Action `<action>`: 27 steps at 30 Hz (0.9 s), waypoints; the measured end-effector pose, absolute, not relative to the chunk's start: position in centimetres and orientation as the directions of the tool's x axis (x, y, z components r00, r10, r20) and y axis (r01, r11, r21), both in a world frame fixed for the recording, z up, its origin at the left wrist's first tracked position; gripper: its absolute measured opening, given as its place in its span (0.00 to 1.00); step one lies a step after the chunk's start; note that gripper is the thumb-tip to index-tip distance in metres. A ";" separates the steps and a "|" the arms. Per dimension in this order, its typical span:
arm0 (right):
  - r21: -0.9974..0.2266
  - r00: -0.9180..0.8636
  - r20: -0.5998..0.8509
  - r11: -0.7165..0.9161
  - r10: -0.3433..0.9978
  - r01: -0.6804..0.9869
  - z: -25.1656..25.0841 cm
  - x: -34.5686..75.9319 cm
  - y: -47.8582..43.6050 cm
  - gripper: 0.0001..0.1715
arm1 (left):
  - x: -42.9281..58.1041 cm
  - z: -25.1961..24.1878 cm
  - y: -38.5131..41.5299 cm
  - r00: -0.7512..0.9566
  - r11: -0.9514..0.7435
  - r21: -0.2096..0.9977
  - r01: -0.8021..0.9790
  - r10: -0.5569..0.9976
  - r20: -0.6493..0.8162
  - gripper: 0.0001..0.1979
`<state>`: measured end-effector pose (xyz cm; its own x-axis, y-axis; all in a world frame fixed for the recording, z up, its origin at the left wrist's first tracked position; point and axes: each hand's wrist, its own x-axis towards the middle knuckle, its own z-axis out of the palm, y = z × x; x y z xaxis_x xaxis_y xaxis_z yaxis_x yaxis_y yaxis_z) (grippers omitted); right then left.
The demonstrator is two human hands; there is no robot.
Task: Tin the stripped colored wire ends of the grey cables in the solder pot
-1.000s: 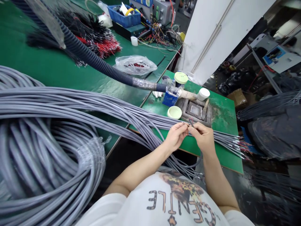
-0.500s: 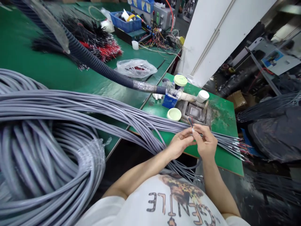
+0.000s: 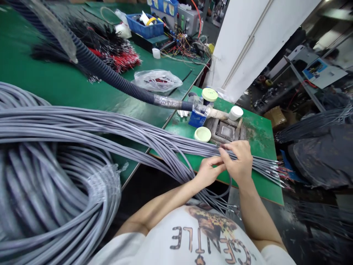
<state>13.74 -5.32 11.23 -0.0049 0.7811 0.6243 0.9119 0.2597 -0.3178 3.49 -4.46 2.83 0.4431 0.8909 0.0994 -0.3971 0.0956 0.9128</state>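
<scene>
Green-topped benches [image 3: 68,84] run through a cluttered wiring workshop, and a white pillar [image 3: 248,44] stands just behind a smaller green bench [image 3: 264,147]. A long bundle of grey cables [image 3: 176,145] sweeps from a huge plastic-wrapped coil [image 3: 55,191] at lower left, across the bench edge and over the smaller bench, ending in white-tipped terminals with thin red wires [image 3: 277,171] at the right. The person's two hands meet on this bundle, directly in front of the chest. The right hand [image 3: 238,160] lies over the strands, its fingers [image 3: 227,147] pinched narrowly on them. The left hand [image 3: 209,171] sits just beside it, its fingers [image 3: 217,161] curled close under the cables; whether they grip anything is hidden.

Beyond the hands, a pale green lid [image 3: 202,134], a blue box [image 3: 197,118] and a metal-plated fixture [image 3: 225,131] sit on the smaller bench. A black corrugated conduit [image 3: 110,79] crosses above the cables, its taped end reaching the blue box. Farther back lie a plastic bag [image 3: 157,81], a red-and-black wire bunch [image 3: 121,60] and a blue bin [image 3: 145,27].
</scene>
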 end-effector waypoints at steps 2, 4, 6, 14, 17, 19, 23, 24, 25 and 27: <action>-0.315 -0.003 0.639 0.265 0.769 0.911 11.2 13.4 -5.5 0.01 | 3.4 2.7 -4.4 0.429 0.060 0.923 -0.380 0.895 0.118 0.10; -0.348 0.016 0.652 0.281 0.758 0.894 11.1 13.3 -5.9 0.03 | 3.3 2.8 -4.3 0.423 0.109 0.905 -0.412 0.902 0.084 0.10; -0.399 0.037 0.659 0.307 0.751 0.864 11.1 13.4 -6.2 0.05 | 3.1 2.9 -4.2 0.429 0.207 0.854 -0.477 0.903 0.020 0.11; -0.485 -0.154 0.551 0.465 0.820 0.741 10.7 17.1 -6.2 0.20 | 1.8 3.5 -2.9 0.522 0.496 0.621 -0.607 0.838 -0.159 0.17; -0.419 -0.371 0.485 0.583 0.792 0.696 9.3 17.8 -5.9 0.26 | 1.4 3.8 -2.1 0.574 0.576 0.496 -0.650 0.799 -0.177 0.16; -0.393 -0.429 0.491 0.632 0.758 0.668 8.3 17.6 -5.7 0.26 | 1.2 4.1 -1.7 0.599 0.602 0.451 -0.659 0.783 -0.171 0.17; -0.440 -0.282 0.607 0.609 0.743 0.659 7.8 16.6 -5.0 0.18 | 0.3 4.2 -0.8 0.556 0.513 0.614 -0.599 0.819 -0.141 0.20; -0.467 -0.197 0.637 0.577 0.745 0.670 8.0 16.4 -4.6 0.16 | -0.2 4.1 -0.6 0.483 0.419 0.704 -0.574 0.867 -0.123 0.20; -0.497 -0.105 0.658 0.535 0.746 0.683 8.3 16.4 -4.1 0.15 | -0.7 4.0 -0.3 0.377 0.290 0.797 -0.530 0.922 -0.084 0.19; -0.556 0.057 0.660 0.436 0.749 0.707 8.9 16.4 -3.0 0.13 | -1.9 3.4 0.3 0.120 -0.017 0.934 -0.356 0.991 0.064 0.15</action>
